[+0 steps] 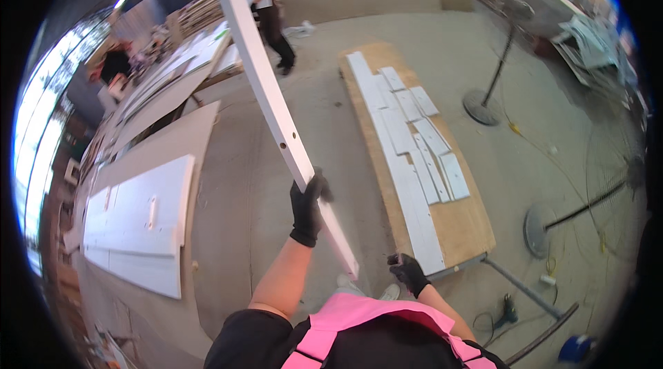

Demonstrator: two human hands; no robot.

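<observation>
Apron straps [321, 345] in pink cross the wearer's dark shirt, nearest of all and just short of the plywood platform [463, 227]. Off that platform's near left corner is the right hand [409, 274], black-gloved, its fingers curled inward; whether they pinch anything, or touch the platform, I cannot tell. The left hand [308, 209], gloved alike, is farther left of the platform, closed firmly around a long white beam [269, 89]. Its fingers wrap the beam toward the lower end, below two dark holes. The beam slants in the air left of the platform, its lower end near the wearer's shoes [390, 292], its upper end running out of view.

Right of the platform's near end, a dark power tool [510, 310] lies on the floor. On the platform itself, a long white strip [411, 217] follows the left edge, with shorter white pieces [454, 176] laid beside it. Well left of the platform, white panels [131, 231] rest on a larger board [200, 127]. Beyond the platform's far end, to the left, a person [276, 24] in dark trousers stands holding something pale.
</observation>
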